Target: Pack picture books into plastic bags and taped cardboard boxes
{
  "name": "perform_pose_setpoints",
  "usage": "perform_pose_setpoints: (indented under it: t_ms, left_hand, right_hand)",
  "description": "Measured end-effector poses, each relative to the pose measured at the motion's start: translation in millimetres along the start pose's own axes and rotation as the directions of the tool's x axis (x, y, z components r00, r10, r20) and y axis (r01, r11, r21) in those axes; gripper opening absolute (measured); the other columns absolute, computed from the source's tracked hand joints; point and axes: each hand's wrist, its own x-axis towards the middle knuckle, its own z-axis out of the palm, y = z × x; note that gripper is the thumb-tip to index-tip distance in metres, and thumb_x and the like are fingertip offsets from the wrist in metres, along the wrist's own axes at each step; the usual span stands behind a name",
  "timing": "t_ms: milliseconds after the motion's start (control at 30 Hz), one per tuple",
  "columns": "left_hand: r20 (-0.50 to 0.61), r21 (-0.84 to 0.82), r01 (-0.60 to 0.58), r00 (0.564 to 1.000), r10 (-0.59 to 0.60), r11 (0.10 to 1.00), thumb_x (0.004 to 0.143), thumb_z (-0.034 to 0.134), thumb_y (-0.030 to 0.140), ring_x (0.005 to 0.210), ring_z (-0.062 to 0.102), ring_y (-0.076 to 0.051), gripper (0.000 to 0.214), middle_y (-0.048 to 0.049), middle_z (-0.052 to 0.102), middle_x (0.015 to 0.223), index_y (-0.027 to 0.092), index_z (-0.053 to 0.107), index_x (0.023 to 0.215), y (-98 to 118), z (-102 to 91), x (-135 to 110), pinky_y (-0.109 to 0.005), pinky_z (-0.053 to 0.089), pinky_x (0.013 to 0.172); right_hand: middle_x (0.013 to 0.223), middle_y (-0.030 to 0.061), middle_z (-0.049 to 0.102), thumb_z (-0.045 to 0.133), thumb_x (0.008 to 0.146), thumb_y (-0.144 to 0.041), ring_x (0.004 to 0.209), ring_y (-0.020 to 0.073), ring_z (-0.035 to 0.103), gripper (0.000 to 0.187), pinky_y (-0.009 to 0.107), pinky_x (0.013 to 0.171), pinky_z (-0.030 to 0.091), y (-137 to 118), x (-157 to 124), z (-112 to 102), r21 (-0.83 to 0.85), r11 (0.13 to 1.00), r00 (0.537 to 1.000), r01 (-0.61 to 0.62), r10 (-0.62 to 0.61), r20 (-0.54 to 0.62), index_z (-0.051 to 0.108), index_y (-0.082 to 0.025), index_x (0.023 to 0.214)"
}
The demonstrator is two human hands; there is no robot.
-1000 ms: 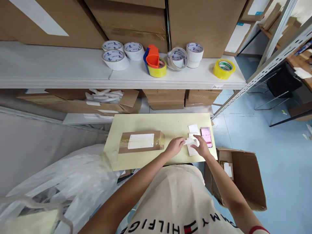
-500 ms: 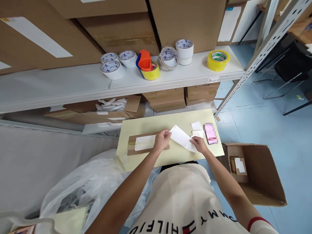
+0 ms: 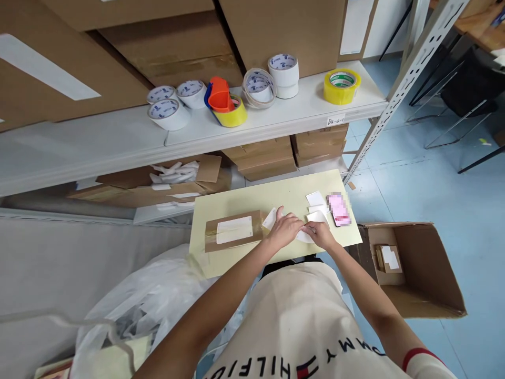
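A white paper label (image 3: 270, 218) is between my hands above the pale yellow tabletop. My left hand (image 3: 286, 230) lies across it, its fingertips meeting those of my right hand near the label's right part. My right hand (image 3: 320, 235) pinches the label there with thumb and forefinger. The left hand covers the label's middle, so only its left end and a bit of its lower right part show. Left of my hands lies a narrow brown cardboard box (image 3: 258, 221) with tape and a white label (image 3: 234, 230) on top.
White slips (image 3: 315, 200) and a pink-screened phone (image 3: 338, 209) lie at the table's right. An open carton (image 3: 434, 268) holding a small box stands on the floor. Tape rolls (image 3: 169, 115) and an orange tape dispenser (image 3: 220, 95) line the shelf. Clear plastic (image 3: 130, 295) lies left.
My left hand has moved right, from the label's left end across its middle to meet my right hand. The label is now largely covered. The camera view has shifted slightly.
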Motion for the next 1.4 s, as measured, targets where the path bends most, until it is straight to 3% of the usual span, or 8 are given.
perform_pose_setpoints:
  t_ms: [333, 500, 600, 733, 833, 1033, 1200, 1400]
  left_hand:
    - [0.068, -0.168, 0.084, 0.995, -0.073, 0.982, 0.091, 0.043, 0.021, 0.094, 0.061, -0.020, 0.031, -0.0026, 0.072, 0.081, 0.021, 0.066, 0.071, -3.8, 8.3, 5.5, -0.053, 0.017, 0.109]
    - [0.115, -0.224, 0.174, 0.982, -0.151, 0.959, 0.092, 0.044, 0.027, 0.091, 0.063, -0.020, 0.030, -0.0028, 0.075, 0.085, 0.021, 0.069, 0.075, -6.4, 9.2, 9.4, -0.048, 0.023, 0.107]
    - [0.108, -0.225, 0.152, 0.986, -0.131, 0.962, 0.093, 0.042, 0.029, 0.089, 0.064, -0.018, 0.032, -0.0019, 0.076, 0.088, 0.023, 0.070, 0.080, -10.2, 6.9, 10.5, -0.040, 0.028, 0.104]
    - [0.095, -0.216, 0.098, 0.992, -0.079, 0.972, 0.092, 0.046, 0.033, 0.097, 0.065, -0.020, 0.026, -0.0020, 0.076, 0.100, 0.025, 0.071, 0.095, -16.1, 5.0, 8.4, -0.035, 0.032, 0.100]
    - [0.103, -0.153, 0.135, 0.987, -0.120, 0.979, 0.088, 0.054, 0.036, 0.096, 0.065, -0.022, 0.025, -0.0046, 0.075, 0.102, 0.025, 0.070, 0.102, -20.0, 6.1, 6.5, -0.035, 0.036, 0.095]
    - [0.117, -0.099, 0.202, 0.975, -0.190, 0.974, 0.091, 0.050, 0.032, 0.088, 0.067, -0.023, 0.024, -0.0063, 0.075, 0.089, 0.021, 0.070, 0.086, -23.8, 1.1, 9.2, -0.031, 0.041, 0.083]
    - [0.069, -0.128, 0.312, 0.950, -0.305, 0.942, 0.090, 0.052, 0.033, 0.086, 0.066, -0.023, 0.021, -0.0054, 0.074, 0.088, 0.022, 0.069, 0.087, -34.7, -9.7, 13.3, -0.029, 0.042, 0.076]
    - [-0.008, -0.185, 0.401, 0.912, -0.410, 0.897, 0.090, 0.050, 0.037, 0.084, 0.064, -0.022, 0.023, -0.0054, 0.072, 0.085, 0.021, 0.066, 0.086, -54.1, -11.4, 9.9, -0.029, 0.042, 0.073]
  right_hand:
    - [0.074, 0.0042, 0.070, 0.048, 0.096, -0.042, 0.067, 0.0175, 0.062, 0.033, 0.026, 0.065, 0.044, 8.6, -7.2, 0.5, -0.029, 0.998, 0.999, 0.047, -0.046, 0.015, 0.068, -0.020, 0.082]
    - [0.083, 0.0049, 0.072, 0.049, 0.094, -0.036, 0.077, 0.0189, 0.066, 0.026, 0.028, 0.073, 0.047, 8.3, -7.8, -1.7, 0.080, 0.996, 0.999, 0.030, -0.032, 0.020, 0.067, -0.021, 0.083]
    - [0.091, 0.0038, 0.072, 0.061, 0.086, -0.034, 0.084, 0.0200, 0.065, 0.020, 0.029, 0.075, 0.048, 10.2, -8.1, -2.3, 0.091, 0.996, 0.999, -0.023, 0.019, 0.043, 0.065, -0.022, 0.101]
    - [0.092, 0.0017, 0.070, 0.065, 0.079, -0.026, 0.082, 0.0194, 0.064, 0.045, 0.031, 0.075, 0.048, 16.8, -8.2, -4.3, 0.023, 0.992, 0.991, -0.122, 0.121, 0.053, 0.054, -0.024, 0.123]
    - [0.091, 0.0027, 0.070, 0.063, 0.080, -0.025, 0.080, 0.0194, 0.063, 0.030, 0.030, 0.073, 0.047, 20.7, -7.6, -7.4, -0.013, 0.991, 0.989, -0.133, 0.134, 0.056, 0.061, -0.023, 0.109]
    - [0.077, 0.0018, 0.068, 0.061, 0.080, -0.027, 0.068, 0.0178, 0.059, 0.008, 0.028, 0.065, 0.043, 24.4, -5.9, -7.7, 0.011, 0.991, 0.989, -0.132, 0.130, 0.074, 0.063, -0.021, 0.086]
    - [0.078, 0.0023, 0.068, 0.058, 0.081, -0.031, 0.072, 0.0183, 0.060, 0.009, 0.029, 0.068, 0.045, 35.9, -7.4, -5.3, 0.096, 0.984, 0.988, -0.149, 0.153, -0.031, 0.059, -0.022, 0.078]
    - [0.080, 0.0041, 0.069, 0.057, 0.081, -0.032, 0.074, 0.0201, 0.062, 0.012, 0.030, 0.068, 0.047, 55.8, -10.9, -9.2, 0.054, 0.983, 0.984, -0.177, 0.177, 0.011, 0.061, -0.021, 0.082]
